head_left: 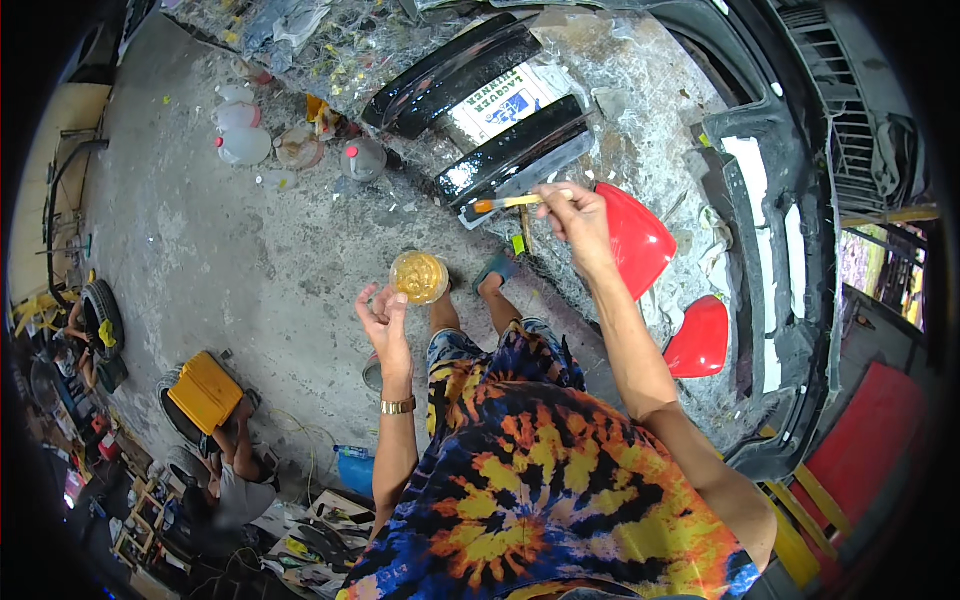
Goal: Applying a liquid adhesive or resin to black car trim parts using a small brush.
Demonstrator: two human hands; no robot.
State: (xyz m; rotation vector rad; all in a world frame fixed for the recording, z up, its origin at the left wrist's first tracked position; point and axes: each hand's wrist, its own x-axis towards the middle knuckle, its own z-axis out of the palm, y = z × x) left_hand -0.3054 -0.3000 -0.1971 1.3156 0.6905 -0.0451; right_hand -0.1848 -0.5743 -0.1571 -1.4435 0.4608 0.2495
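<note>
My left hand (384, 322) is closed around the side of a small clear cup (419, 277) of golden-brown liquid. My right hand (577, 222) pinches the pale handle of a paintbrush (520, 201), whose orange-brown bristles point left. The brush is up in the air, apart from the cup. Beyond it lie two glossy black curved parts (515, 150) on the littered work surface (640, 75), with a printed white sheet or container (508, 103) between them. Just right of my right hand is a glossy red panel (640, 242), partly hidden by my hand and forearm.
A smaller red panel (700, 340) lies nearer me. Large dark bumper-like pieces (800, 250) line the right side. Several plastic jugs (243, 146) stand on the concrete floor (290, 240) at left. At lower left a person (245, 490) crouches by a yellow case-like object (205, 392).
</note>
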